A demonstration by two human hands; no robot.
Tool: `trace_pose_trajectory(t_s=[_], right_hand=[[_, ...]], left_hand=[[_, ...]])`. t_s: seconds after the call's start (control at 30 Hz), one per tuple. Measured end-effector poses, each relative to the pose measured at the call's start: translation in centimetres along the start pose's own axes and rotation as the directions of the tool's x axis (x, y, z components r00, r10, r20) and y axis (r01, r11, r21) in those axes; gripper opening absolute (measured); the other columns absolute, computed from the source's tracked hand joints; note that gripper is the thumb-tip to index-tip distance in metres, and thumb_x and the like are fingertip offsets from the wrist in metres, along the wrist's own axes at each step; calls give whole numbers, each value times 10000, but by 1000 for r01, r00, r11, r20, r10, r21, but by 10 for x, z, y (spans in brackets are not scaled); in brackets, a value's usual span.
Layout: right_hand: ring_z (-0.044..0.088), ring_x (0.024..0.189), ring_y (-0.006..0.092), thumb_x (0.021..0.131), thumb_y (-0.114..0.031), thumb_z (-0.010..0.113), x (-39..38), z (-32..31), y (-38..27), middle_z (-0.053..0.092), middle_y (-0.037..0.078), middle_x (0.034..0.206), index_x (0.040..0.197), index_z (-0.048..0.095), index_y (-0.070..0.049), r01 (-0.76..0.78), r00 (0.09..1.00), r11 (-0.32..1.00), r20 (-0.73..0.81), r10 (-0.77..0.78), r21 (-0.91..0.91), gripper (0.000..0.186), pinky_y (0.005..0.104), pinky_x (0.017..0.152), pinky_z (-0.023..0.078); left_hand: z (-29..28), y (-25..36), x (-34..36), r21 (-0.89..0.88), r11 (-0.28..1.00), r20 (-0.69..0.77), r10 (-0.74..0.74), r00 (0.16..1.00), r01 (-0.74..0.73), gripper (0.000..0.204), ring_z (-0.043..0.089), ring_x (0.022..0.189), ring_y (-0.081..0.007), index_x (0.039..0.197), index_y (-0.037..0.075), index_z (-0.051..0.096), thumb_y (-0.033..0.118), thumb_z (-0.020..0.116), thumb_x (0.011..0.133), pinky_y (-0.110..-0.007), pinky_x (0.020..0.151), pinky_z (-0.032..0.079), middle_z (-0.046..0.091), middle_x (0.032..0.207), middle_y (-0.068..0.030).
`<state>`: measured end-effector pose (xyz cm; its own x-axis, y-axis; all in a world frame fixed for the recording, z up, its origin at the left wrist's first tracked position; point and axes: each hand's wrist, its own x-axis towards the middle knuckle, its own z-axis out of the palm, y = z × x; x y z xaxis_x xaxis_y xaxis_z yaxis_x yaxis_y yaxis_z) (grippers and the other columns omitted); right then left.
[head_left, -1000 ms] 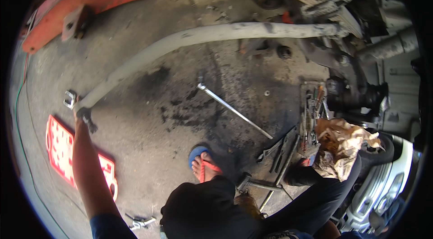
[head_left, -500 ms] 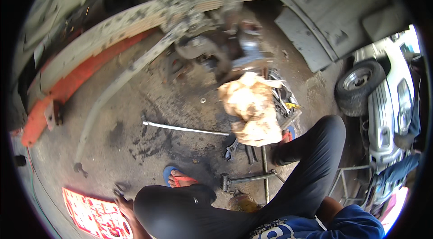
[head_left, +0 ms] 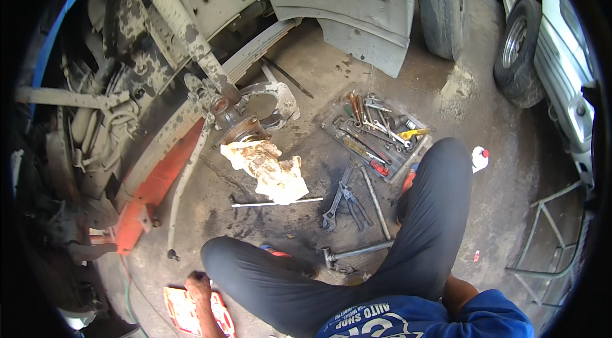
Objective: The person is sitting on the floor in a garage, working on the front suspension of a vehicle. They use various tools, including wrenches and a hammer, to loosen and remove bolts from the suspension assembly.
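Left hand (head_left: 198,285): above the upper edge of a flat red-and-white case (head_left: 178,307), which lies on stained, gritty concrete (head_left: 417,207) beside the person's left knee. The case is rectangular, with a patterned, overexposed face; contact with the hand cannot be confirmed. Fingers appear bent, but their spread and any object held cannot be told (the spot is small and blurred). Right hand: hidden behind the right thigh; finger state cannot be determined.

Surroundings: a crumpled, brown-stained pale sheet (head_left: 275,172) (paper or cloth, undetermined) is against a rusty round hub (head_left: 245,131). Near it lies a slim, bright metal bar (head_left: 309,200). A shallow rectangular tray (head_left: 401,162) carries metal hand tools; an adjustable wrench (head_left: 333,213) with toothlike jaws lies nearby.
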<state>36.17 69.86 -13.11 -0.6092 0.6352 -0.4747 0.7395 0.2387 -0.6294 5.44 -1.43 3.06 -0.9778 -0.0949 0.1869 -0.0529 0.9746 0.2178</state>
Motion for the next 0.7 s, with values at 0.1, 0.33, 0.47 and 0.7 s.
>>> trace_pose_trajectory(t_s=[0.1, 0.33, 0.47, 0.7], right_hand=[[728, 914, 363, 969, -242, 609, -1, 19, 33, 706, 309, 971, 1070, 692, 84, 12, 1000, 998, 2, -12, 63, 351, 455, 818, 553], [712, 1045, 409, 969, -200, 587, 20, -85, -78, 713, 301, 1090, 1169, 687, 65, 140, 887, 990, -446, -119, 14, 347, 461, 885, 543], [698, 980, 240, 983, -210, 619, -4, -222, -256, 717, 173, 1044, 1241, 643, 26, 472, 659, 882, -674, -334, 24, 351, 385, 900, 538], [681, 1049, 247, 925, -282, 713, 48, -172, -479, 717, 157, 1121, 1369, 597, -61, 718, 695, 695, -14, -719, -38, 510, 392, 962, 536]], left_hand=[[-82, 92, 48, -155, 987, -37, 39, 999, -44, 97, 705, 669, -311, 817, -16, 715, 52, 677, 760, -408, 688, 553, 717, 746, -195], [-187, 288, 101, -240, 866, -234, 386, 892, -438, 123, 644, 718, -156, 942, -4, 697, 55, 684, 834, -335, 713, 521, 695, 774, -107], [-174, 379, 126, -386, 766, -130, 505, 853, -513, 183, 693, 831, -163, 992, 4, 723, 74, 697, 824, -329, 794, 544, 744, 888, -110], [-88, 499, 189, -598, 656, 99, 630, 770, -460, 101, 599, 592, -68, 915, -24, 707, 43, 735, 846, -254, 543, 478, 693, 725, -40]])
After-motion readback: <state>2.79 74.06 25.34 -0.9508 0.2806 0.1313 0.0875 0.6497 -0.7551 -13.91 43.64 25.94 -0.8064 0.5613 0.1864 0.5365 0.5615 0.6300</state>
